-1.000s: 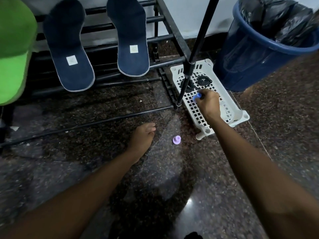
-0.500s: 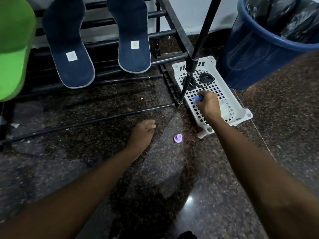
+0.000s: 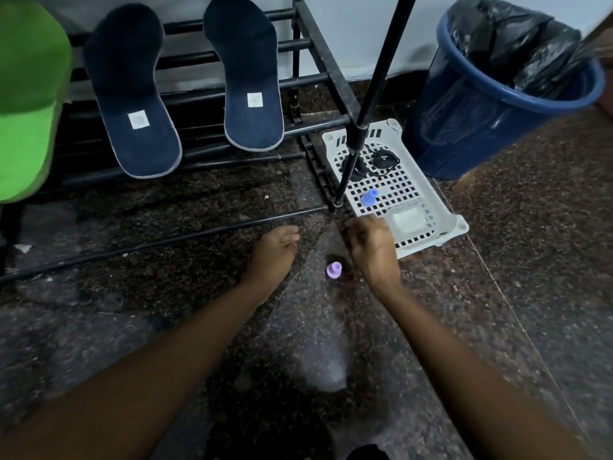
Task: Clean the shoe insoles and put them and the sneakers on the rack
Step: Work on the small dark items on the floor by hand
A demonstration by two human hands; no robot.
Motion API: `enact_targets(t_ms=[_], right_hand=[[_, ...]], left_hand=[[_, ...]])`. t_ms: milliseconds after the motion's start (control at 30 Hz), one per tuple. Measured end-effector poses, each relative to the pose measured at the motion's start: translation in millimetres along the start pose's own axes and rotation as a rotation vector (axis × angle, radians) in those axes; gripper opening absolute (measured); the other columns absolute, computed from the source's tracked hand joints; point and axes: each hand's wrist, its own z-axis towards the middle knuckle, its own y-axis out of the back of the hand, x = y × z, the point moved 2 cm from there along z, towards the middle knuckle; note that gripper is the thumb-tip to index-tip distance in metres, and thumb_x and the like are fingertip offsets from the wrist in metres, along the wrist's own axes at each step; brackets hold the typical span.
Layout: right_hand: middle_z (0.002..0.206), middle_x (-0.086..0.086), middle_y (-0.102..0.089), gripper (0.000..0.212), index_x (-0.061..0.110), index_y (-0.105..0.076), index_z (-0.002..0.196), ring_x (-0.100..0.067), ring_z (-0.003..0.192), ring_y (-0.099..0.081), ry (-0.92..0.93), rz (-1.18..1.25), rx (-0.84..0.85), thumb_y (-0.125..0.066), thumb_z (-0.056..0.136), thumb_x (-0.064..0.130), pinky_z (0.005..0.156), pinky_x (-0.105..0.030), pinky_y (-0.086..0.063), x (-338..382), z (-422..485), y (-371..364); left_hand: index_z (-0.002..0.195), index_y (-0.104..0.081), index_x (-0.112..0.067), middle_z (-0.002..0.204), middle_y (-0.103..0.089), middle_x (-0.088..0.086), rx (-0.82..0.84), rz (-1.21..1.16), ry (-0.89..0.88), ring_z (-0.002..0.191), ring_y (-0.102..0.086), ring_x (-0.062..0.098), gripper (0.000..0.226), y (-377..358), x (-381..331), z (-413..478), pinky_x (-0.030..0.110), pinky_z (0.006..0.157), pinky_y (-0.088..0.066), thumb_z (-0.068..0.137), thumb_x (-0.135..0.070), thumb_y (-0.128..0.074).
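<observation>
Two dark blue flat insoles with pale edging lean on the black metal tube rack (image 3: 318, 78), side by side and apart: left insole (image 3: 132, 104), right insole (image 3: 248, 84). Each has one white square label, and the lower ends hang past the front bar. The rack's right front corner stands just beside the white perforated plastic tray (image 3: 459, 227). One slanted black pole (image 3: 374, 81) lands at that corner, crossing the tray's left edge. One blue round plastic bin with a black bag liner (image 3: 464, 134) sits just beside the tray's far right corner. The tray's near and right edges have open room. One thin black bar (image 3: 166, 239) runs low across the dark speckled stone floor (image 3: 232, 343), and the floor on my side of it is open.

There are two small plastic plugs: the blue plug (image 3: 369, 198) in the tray and the purple plug (image 3: 333, 270) on the floor between my grips. Two black objects (image 3: 384, 159) sit at the tray's far end, one half hidden by the pole. One white square pad (image 3: 407, 219) lies at its near end. One green cap brim (image 3: 30, 101) shows at far left.

My left grip (image 3: 275, 254) rests on the floor near the bar, fingers loosely tucked, holding nothing. My right grip (image 3: 373, 247) is blurred at the tray's near left corner, fingers loosely bent, nothing seen in them.
</observation>
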Motion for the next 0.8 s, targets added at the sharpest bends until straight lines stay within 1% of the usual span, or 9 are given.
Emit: enact_targets(t_ms=[67, 200, 333, 433, 500, 567, 633, 700, 800], right_hand=[[0.085, -0.016, -0.060, 0.013, -0.001, -0.064, 0.085, -0.031, 0.081, -0.054, 0.000, -0.008, 0.075, -0.056, 0.076, -0.008, 0.067, -0.035, -0.042, -2.4, -16.6, -11.9], [0.107, -0.016, -0.059, 0.027, 0.003, -0.063, 0.107, -0.032, 0.099, -0.054, -0.043, -0.056, 0.206, -0.058, 0.080, 0.000, 0.081, -0.037, -0.046, -6.1, -37.9, -28.6], [0.107, -0.015, -0.059, 0.020, 0.005, -0.064, 0.104, -0.032, 0.093, -0.057, -0.046, -0.066, 0.258, -0.056, 0.086, 0.005, 0.078, -0.037, -0.048, -7.6, -46.2, -34.4], [0.109, -0.017, -0.057, 0.021, 0.004, -0.062, 0.106, -0.033, 0.094, -0.056, -0.070, -0.035, 0.269, -0.053, 0.087, 0.002, 0.081, -0.037, -0.046, -8.8, -48.8, -36.9], [0.111, -0.017, -0.057, 0.022, 0.005, -0.061, 0.108, -0.032, 0.096, -0.055, -0.081, -0.019, 0.249, -0.054, 0.087, 0.003, 0.083, -0.037, -0.045, -9.6, -50.1, -37.2], [0.104, -0.017, -0.059, 0.018, 0.003, -0.061, 0.103, -0.032, 0.092, -0.056, -0.087, 0.030, 0.201, -0.056, 0.085, 0.002, 0.081, -0.037, -0.045, -10.7, -50.9, -35.1], [0.091, -0.016, -0.059, 0.005, 0.003, -0.059, 0.088, -0.031, 0.083, -0.055, -0.082, 0.090, 0.134, -0.057, 0.084, 0.002, 0.073, -0.039, -0.045, -10.6, -49.8, -28.8], [0.083, -0.012, -0.059, 0.008, 0.007, -0.056, 0.077, -0.028, 0.077, -0.055, -0.081, 0.139, 0.054, -0.057, 0.084, 0.003, 0.068, -0.037, -0.046, -10.7, -44.2, -19.2], [0.085, -0.008, -0.065, 0.005, 0.006, -0.062, 0.083, -0.020, 0.078, -0.060, -0.109, 0.227, -0.045, -0.059, 0.086, 0.006, 0.072, -0.022, -0.046, -6.6, -30.5, -1.3]], left_hand=[[0.129, -0.053, -0.005, 0.126, -0.059, 0.011, 0.005, 0.002, -0.010, 0.115, -0.054, 0.019, 0.034, -1.0, -3.3, -1.2, 0.021, 0.090, -0.039, 0.096, -0.001, -0.044], [0.133, -0.049, -0.005, 0.131, -0.055, 0.011, 0.021, -0.003, -0.013, 0.121, -0.051, 0.020, 0.036, -2.1, -7.2, -2.7, 0.022, 0.093, -0.038, 0.097, -0.003, -0.044], [0.138, -0.043, -0.006, 0.141, -0.047, 0.010, 0.011, 0.017, -0.034, 0.130, -0.043, 0.021, 0.040, -0.8, -7.2, -1.9, 0.023, 0.099, -0.033, 0.098, -0.005, -0.044], [0.141, -0.041, -0.011, 0.142, -0.046, 0.010, 0.013, 0.097, -0.084, 0.130, -0.044, 0.021, 0.043, -4.3, -7.7, -1.6, 0.021, 0.096, -0.033, 0.098, -0.009, -0.046], [0.141, -0.041, -0.013, 0.139, -0.049, 0.011, 0.019, 0.154, -0.135, 0.118, -0.052, 0.022, 0.045, -10.1, -12.0, -2.2, 0.021, 0.092, -0.036, 0.097, -0.011, -0.048], [0.142, -0.041, -0.014, 0.141, -0.048, 0.009, 0.040, 0.185, -0.177, 0.110, -0.056, 0.018, 0.046, -17.4, -18.8, -2.5, 0.020, 0.090, -0.037, 0.096, -0.012, -0.049], [0.142, -0.040, -0.014, 0.144, -0.045, 0.007, 0.061, 0.194, -0.194, 0.124, -0.049, 0.020, 0.047, -23.7, -24.7, -1.4, 0.020, 0.096, -0.035, 0.096, -0.012, -0.049], [0.144, -0.037, -0.014, 0.146, -0.042, 0.008, 0.064, 0.165, -0.200, 0.132, -0.042, 0.021, 0.050, -28.8, -28.7, 2.9, 0.022, 0.102, -0.033, 0.095, -0.011, -0.050], [0.147, -0.029, -0.013, 0.149, -0.037, 0.009, 0.048, 0.088, -0.171, 0.136, -0.036, 0.021, 0.057, -32.1, -36.4, 12.8, 0.028, 0.107, -0.032, 0.095, -0.010, -0.052]])
